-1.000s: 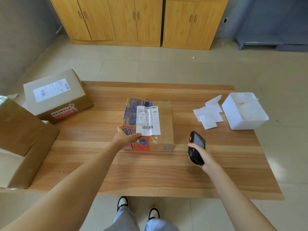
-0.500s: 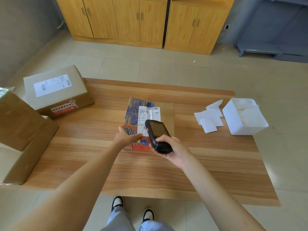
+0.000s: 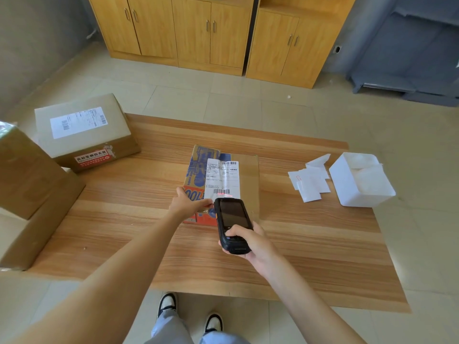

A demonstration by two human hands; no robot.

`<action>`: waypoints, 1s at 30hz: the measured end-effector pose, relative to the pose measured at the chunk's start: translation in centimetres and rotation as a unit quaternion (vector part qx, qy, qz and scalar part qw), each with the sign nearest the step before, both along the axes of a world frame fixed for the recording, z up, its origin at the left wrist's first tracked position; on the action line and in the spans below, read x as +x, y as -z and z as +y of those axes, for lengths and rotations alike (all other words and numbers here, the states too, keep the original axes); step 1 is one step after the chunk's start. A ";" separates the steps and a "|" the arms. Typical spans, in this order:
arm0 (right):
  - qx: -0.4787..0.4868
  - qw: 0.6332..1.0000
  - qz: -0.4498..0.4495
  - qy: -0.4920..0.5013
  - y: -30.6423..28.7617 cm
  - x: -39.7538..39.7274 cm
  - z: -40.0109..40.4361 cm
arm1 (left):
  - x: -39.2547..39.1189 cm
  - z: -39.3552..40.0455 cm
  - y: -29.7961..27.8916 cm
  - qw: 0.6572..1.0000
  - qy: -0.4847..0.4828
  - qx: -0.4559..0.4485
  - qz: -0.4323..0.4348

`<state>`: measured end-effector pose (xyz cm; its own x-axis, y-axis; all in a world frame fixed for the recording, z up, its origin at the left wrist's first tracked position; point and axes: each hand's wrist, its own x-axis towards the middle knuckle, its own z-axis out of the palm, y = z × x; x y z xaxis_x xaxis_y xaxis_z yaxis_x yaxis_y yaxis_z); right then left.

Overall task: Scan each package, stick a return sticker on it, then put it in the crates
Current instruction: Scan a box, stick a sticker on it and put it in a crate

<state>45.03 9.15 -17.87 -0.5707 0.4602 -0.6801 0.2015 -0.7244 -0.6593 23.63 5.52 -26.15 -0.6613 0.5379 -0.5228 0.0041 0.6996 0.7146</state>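
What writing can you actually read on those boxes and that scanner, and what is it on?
"此标签撕毁无效": red sticker on the side of the cardboard box at the table's far left.
"100", partly hidden: orange print on the package steadied by the left hand.
Shipping label on that package: barcodes and fine print, too small to read.
White label on the box top: too small.
Scanner in the right hand: screen dark, no text legible.

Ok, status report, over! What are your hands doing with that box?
Right hand grips black handheld scanner, red beam on white shipping label. Left hand steadies flat printed cardboard package. Nothing in the way.
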 end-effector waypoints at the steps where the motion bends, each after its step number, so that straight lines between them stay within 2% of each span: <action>1: 0.001 1.000 0.002 -0.004 -0.1 0.0 0.0 | 0.0 0.0 0.0 1.000 0.000 -0.002 0.001; 14: 0.024 0.999 0.004 -0.023 0.2 0.2 0.1 | 0.3 0.1 -0.4 1.000 0.003 -0.013 0.008; 19: 0.053 0.997 0.009 0.049 -0.3 0.9 2.6 | 0.4 0.0 -0.6 1.000 0.011 -0.016 0.015; 26: 0.122 0.979 -0.112 0.116 1.7 5.0 8.2 | 0.5 0.0 -0.8 1.000 0.008 -0.007 0.015; 30: 0.110 0.969 -0.175 0.137 4.5 7.5 8.7 | 0.6 0.0 -0.9 1.000 0.010 -0.007 0.021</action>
<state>52.52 17.83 -22.36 -0.1582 0.7182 -0.6776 0.2611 -0.6314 -0.7302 24.24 5.54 -25.22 -0.6718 0.5448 -0.5019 0.0487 0.7086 0.7039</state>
